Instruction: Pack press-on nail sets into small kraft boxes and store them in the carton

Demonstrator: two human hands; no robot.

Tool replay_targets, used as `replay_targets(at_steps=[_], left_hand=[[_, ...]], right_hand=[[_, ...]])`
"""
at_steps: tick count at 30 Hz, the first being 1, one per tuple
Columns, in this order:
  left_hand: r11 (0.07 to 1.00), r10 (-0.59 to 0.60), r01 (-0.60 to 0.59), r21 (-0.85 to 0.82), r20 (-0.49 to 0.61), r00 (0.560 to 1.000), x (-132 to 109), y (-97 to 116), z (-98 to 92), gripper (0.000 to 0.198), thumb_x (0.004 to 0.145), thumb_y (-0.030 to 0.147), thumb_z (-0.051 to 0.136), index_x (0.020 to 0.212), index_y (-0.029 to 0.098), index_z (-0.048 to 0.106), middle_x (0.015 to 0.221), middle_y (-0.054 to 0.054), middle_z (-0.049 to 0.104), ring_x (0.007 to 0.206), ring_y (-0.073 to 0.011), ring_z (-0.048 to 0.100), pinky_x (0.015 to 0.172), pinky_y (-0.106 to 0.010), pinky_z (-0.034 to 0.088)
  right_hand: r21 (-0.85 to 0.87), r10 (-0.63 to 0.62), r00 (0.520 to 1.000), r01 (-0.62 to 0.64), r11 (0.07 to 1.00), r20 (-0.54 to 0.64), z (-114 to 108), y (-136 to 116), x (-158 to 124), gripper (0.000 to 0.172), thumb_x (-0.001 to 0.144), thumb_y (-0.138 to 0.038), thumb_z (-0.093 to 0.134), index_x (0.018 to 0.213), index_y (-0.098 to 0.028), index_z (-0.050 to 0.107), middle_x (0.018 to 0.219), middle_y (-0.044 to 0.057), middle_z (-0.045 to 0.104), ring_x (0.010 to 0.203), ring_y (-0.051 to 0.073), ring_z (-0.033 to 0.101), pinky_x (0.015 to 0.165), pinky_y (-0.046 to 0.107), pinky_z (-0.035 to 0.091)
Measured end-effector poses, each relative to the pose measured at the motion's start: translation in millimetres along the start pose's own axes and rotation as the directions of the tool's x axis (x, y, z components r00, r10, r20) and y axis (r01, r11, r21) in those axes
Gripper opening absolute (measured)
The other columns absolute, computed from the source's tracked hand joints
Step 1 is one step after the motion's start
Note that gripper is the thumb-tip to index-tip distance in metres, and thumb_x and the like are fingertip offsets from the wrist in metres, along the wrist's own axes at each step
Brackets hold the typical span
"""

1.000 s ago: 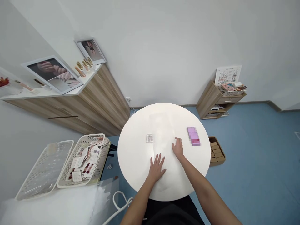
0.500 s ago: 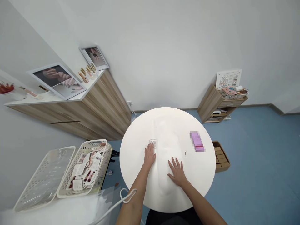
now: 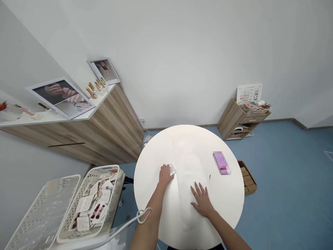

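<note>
On the round white table (image 3: 152, 149), my left hand (image 3: 165, 176) has its fingers bent and closed at the left edge of a small clear plastic case (image 3: 172, 169). What lies inside the case is too small to make out. My right hand (image 3: 204, 203) rests flat with fingers spread on a thin, see-through sheet (image 3: 189, 170) that covers the middle of the tabletop. Just beyond its fingertips is a tiny dark object (image 3: 210, 177). Further right lies a purple rectangular item (image 3: 221, 163), blurred into blocks.
At left stand a white basket (image 3: 60, 234) of packets and another white basket (image 3: 15, 227) with clear plastic. A wooden cabinet (image 3: 114, 128) bears picture frames. A small shelf unit (image 3: 229, 119) and a brown box (image 3: 253, 190) are at right. A white cord (image 3: 130, 222) hangs near my left arm.
My left hand's fingers have curled at the clear case, which now sits turned at an angle. My right hand stays spread on the sheet. The whole view has shifted slightly.
</note>
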State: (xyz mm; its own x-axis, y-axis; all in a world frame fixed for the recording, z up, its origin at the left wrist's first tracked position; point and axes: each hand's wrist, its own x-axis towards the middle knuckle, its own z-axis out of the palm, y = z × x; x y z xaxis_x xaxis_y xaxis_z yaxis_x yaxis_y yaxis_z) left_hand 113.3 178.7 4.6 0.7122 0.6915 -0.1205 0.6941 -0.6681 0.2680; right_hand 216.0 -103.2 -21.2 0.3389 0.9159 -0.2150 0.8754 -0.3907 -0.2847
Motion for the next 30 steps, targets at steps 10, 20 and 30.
replay_targets(at_steps=[10,20,30], left_hand=[[0.995,-0.064,0.059,-0.083,-0.054,0.996,-62,8,-5.2,0.054,0.070,0.032,0.068,0.120,0.020,0.050,0.113,-0.010,0.052,0.103,-0.0282,0.050,0.082,-0.037,0.045],[0.943,0.219,-0.239,-0.234,-0.108,0.970,-119,107,26.5,0.064,0.073,0.033,0.066,0.132,0.024,0.043,0.122,-0.010,0.050,0.111,-0.0280,0.049,0.092,-0.041,0.045],[0.927,0.323,-0.318,-0.200,-0.011,0.946,-126,139,55.2,0.067,0.077,0.028,0.066,0.137,0.029,0.038,0.129,-0.009,0.050,0.120,-0.0286,0.047,0.095,-0.043,0.045]], right_hand=[[-0.014,0.044,0.998,-0.044,0.999,-0.040,-3,-6,2,0.073,0.088,-0.046,0.047,0.153,-0.030,0.020,0.162,0.005,0.013,0.147,0.034,0.011,0.114,0.060,0.013],[0.017,0.031,0.990,-0.029,0.999,-0.136,-4,29,-38,0.065,0.092,-0.038,0.039,0.153,-0.022,0.024,0.157,0.009,0.028,0.144,0.031,0.022,0.115,0.053,0.018],[0.059,-0.207,0.969,0.216,0.975,-0.134,-17,47,-92,0.045,0.088,-0.027,0.047,0.132,-0.018,0.053,0.136,0.013,0.054,0.129,0.026,0.044,0.116,0.050,0.021]])
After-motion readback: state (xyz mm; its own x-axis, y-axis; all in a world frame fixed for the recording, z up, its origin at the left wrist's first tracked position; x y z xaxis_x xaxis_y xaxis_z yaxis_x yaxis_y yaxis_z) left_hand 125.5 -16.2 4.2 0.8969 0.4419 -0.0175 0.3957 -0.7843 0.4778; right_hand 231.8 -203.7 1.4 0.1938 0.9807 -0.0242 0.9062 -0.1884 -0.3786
